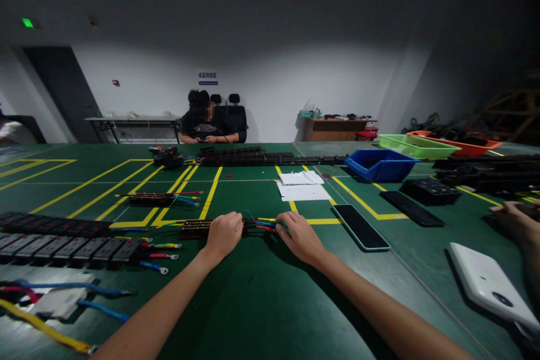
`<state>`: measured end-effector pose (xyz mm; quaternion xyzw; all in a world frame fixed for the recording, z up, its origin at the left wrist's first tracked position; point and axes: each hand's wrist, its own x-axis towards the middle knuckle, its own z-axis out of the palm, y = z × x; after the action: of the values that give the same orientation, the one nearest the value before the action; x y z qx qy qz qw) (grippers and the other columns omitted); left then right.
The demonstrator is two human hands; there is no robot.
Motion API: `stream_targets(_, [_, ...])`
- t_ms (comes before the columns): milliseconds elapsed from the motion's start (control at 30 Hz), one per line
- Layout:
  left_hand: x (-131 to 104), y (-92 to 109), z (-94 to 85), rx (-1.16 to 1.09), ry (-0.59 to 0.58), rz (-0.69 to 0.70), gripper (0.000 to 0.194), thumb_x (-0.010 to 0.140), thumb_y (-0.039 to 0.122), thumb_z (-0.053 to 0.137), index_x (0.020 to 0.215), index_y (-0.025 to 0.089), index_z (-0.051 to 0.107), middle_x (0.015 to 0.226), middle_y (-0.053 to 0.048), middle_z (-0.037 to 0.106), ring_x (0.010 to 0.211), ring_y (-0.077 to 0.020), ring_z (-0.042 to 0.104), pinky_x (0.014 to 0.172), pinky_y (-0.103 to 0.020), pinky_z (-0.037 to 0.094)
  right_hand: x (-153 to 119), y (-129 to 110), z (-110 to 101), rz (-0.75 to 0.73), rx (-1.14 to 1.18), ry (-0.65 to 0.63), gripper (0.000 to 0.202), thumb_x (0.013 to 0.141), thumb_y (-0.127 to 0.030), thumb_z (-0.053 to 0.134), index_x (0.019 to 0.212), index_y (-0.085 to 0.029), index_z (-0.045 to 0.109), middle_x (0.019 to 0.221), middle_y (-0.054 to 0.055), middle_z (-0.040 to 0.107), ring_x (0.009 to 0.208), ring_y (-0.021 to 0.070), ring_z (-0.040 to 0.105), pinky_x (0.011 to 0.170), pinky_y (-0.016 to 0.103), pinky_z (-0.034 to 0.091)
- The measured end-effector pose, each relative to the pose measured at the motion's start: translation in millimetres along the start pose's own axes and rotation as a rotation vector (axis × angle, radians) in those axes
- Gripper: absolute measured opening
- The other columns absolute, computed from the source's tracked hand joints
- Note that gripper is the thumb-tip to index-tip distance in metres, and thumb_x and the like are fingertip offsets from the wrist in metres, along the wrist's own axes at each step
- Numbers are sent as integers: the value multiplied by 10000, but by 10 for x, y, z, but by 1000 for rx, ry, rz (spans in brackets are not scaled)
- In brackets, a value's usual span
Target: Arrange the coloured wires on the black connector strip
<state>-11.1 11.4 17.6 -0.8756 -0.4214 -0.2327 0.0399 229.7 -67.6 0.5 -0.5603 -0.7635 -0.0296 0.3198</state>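
Observation:
On the green table, my left hand (225, 233) is closed around the right end of a black strip (193, 229) with brass-coloured bars along it. Coloured wires (265, 225), yellow, green, blue and red, come out of the strip on the other side of that hand. At their far ends the fingers of my right hand (298, 236) are curled in and pinch the wires; the exact grip is partly hidden. Beyond my left hand lies a similar strip (152, 198) with loose wires. Two rows of black socket modules (70, 250) lie to the left.
A phone (360, 228), white paper (304, 187) and a blue bin (379, 166) are right of my hands. Farther right are a white device (491, 281) and another person's hand (517, 222). Wires with ring terminals (46, 329) lie front left. A person (208, 124) sits opposite.

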Motion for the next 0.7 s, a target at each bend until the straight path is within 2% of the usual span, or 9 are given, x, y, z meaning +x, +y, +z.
stream_targets(133, [3, -19, 21, 23, 15, 13, 259, 953, 139, 452, 727, 171, 574, 715, -21, 593, 647, -147, 540, 609, -266, 345, -1, 23, 2, -22, -5, 51, 210, 1036, -305, 448, 1051, -219, 639, 1099, 99, 651, 1031, 241, 586, 901, 411, 485])
stream_targets(267, [5, -31, 36, 53, 22, 18, 246, 946, 140, 469, 723, 177, 565, 724, -18, 602, 660, -154, 551, 619, -277, 337, -4, 44, 25, -5, -14, 79, 219, 1017, -322, 498, 1165, -213, 618, 1176, 111, 632, 1093, 259, 574, 936, 440, 485])
stream_targets(500, [7, -15, 17, 19, 11, 8, 261, 951, 133, 450, 716, 171, 558, 713, -16, 584, 641, -144, 539, 600, -261, 336, 0, 65, 72, 30, -38, -4, 367, 929, -357, 662, 1263, -233, 574, 1185, 100, 627, 1107, 279, 577, 930, 452, 488])
stream_targets(700, [4, -11, 10, 2, 15, 13, 260, 956, 143, 451, 722, 171, 562, 719, -18, 585, 641, -145, 528, 605, -259, 341, -11, 43, 41, 17, -31, 51, 199, 968, -348, 603, 1121, -224, 631, 1118, 97, 625, 1040, 261, 587, 896, 435, 505])
